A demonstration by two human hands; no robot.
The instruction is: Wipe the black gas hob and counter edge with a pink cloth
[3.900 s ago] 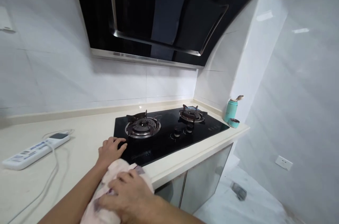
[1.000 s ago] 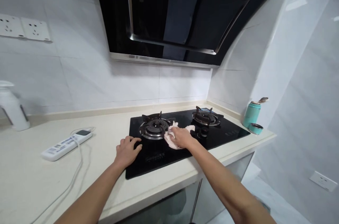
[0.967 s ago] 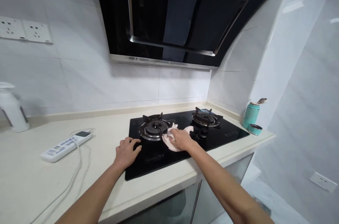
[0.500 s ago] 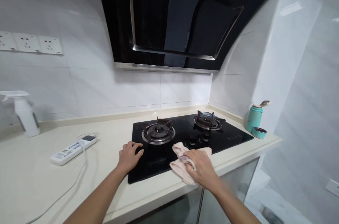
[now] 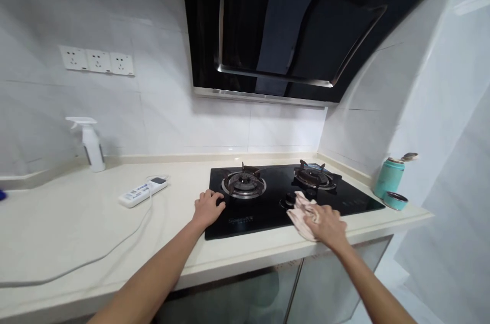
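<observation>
My right hand (image 5: 328, 226) is closed on a crumpled pale pink cloth (image 5: 300, 217). The cloth lies over the front edge of the black glass gas stove (image 5: 264, 214), against a control knob (image 5: 290, 199) and partly over the pale counter. On the stove's left edge rests my left hand (image 5: 207, 210), fingers bent a little, thumb apart, holding nothing. Just beyond it is the left burner (image 5: 244, 183) with its metal ring and pan supports. The right burner (image 5: 314, 177) sits behind the cloth.
A black range hood (image 5: 275, 33) overhangs the stove. Leftward on the counter (image 5: 88, 222) are a white spray bottle (image 5: 92, 150) and a white device with a cord (image 5: 141, 193). A turquoise canister (image 5: 389, 179) and small turquoise dish (image 5: 395, 201) stand at the right.
The view has swung left, so everything appears further right. My right hand and the cloth have slid rightward along the stove's front, past the left knob. My left hand stays at the stove's left edge.
</observation>
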